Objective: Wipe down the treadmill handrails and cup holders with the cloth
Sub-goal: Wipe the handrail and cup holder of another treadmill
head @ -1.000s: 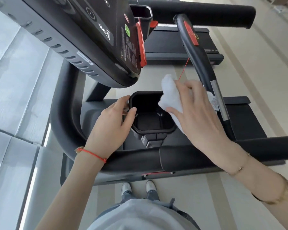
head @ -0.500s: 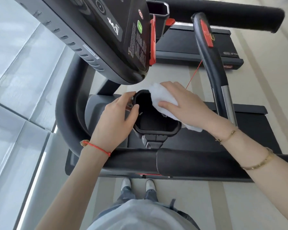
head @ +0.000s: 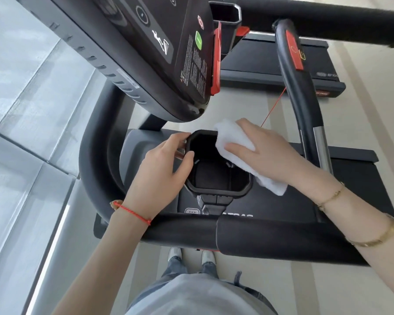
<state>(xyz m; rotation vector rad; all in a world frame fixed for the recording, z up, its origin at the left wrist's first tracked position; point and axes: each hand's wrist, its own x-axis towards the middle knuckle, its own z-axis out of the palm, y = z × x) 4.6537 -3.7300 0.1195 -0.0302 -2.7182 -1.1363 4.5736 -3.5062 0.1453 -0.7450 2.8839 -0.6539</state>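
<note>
We cannot see the right-hand rim of the cup holder [head: 216, 192], which lies under the white cloth [head: 234, 142], and much of the cloth itself is covered by the right hand [head: 266, 153], so its grip stays unclear to us. The left hand [head: 159, 169] hides the holder's left wall, and its fingertips are lost over the rim. The console [head: 159, 53] is cut off by the top edge, its small print too fine for us to read. The front handrail [head: 271, 237] covers the lettering on the deck behind it, and both forearms run out of the picture
</note>
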